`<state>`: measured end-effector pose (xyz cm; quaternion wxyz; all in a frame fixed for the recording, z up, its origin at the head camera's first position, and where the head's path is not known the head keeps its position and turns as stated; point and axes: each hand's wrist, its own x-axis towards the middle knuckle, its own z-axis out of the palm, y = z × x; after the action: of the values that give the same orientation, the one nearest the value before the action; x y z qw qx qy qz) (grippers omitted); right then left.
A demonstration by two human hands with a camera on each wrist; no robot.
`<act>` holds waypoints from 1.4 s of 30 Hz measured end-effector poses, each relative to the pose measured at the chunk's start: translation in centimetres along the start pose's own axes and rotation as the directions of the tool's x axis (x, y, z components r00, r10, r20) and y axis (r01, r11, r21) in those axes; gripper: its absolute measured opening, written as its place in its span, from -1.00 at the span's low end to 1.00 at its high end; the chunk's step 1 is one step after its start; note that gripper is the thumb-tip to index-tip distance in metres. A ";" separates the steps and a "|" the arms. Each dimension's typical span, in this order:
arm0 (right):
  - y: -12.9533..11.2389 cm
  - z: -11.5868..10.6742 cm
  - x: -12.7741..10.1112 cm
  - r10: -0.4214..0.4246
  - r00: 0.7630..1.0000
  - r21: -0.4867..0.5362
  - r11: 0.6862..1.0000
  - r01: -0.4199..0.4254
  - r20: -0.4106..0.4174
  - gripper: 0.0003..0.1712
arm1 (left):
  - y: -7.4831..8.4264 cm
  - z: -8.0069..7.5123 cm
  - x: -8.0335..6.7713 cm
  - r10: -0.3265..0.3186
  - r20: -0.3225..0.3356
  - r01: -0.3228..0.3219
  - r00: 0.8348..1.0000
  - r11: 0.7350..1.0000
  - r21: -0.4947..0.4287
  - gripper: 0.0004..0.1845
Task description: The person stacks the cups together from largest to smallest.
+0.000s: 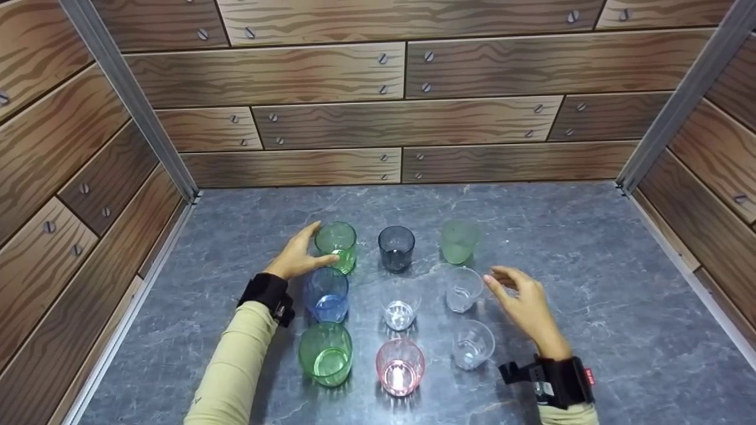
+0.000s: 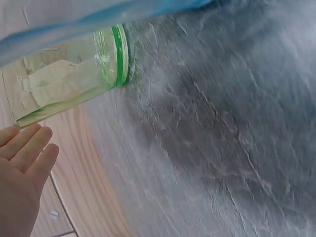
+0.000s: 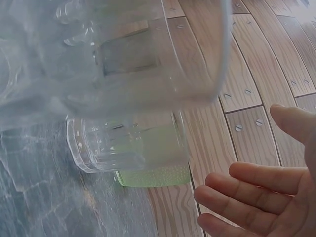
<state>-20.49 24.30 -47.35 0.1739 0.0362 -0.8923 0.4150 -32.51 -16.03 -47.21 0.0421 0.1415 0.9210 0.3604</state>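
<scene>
My left hand (image 1: 293, 255) is beside the far-left light green glass (image 1: 335, 236), its thumb in front and fingers at the outer side. In the left wrist view, straight fingers (image 2: 34, 150) lie just by the rim of that green glass (image 2: 64, 81). To the right, my right hand (image 1: 525, 304) hovers with fingers spread next to the middle clear glass (image 1: 463, 289) of the right column. The right wrist view shows its fingers (image 3: 247, 192) apart from the clear glass (image 3: 86, 148), with a textured pale green glass (image 3: 158, 178) behind.
The glasses stand upright in three rows of three. Others are a dark grey glass (image 1: 396, 248), a blue one (image 1: 326, 295), a green one (image 1: 325, 354), a pink one (image 1: 400, 366) and clear ones (image 1: 400, 307). Wood-patterned walls (image 1: 331, 124) enclose the grey marbled table (image 1: 561, 236).
</scene>
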 end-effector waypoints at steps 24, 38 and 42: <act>0.7 0.0 0.2 0.024 1.000 0.002 1.000 -0.024 0.013 -0.61 | 1.0 0.6 0.6 0.015 -0.049 -0.015 0.999 1.000 -0.014 0.04; 0.5 0.0 0.2 0.022 1.000 -0.007 1.000 -0.022 0.003 -0.60 | 0.6 1.0 0.7 0.058 -0.111 -0.062 0.992 0.998 -0.033 0.02; 0.4 0.1 0.2 0.018 1.000 -0.014 1.000 -0.018 -0.004 -0.61 | 0.6 1.1 0.6 0.070 -0.118 -0.074 0.991 0.997 -0.024 0.01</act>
<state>-20.75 24.56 -47.65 0.1723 0.0262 -0.8951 0.4104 -32.77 -14.77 -47.61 -0.0229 0.1527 0.9111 0.3821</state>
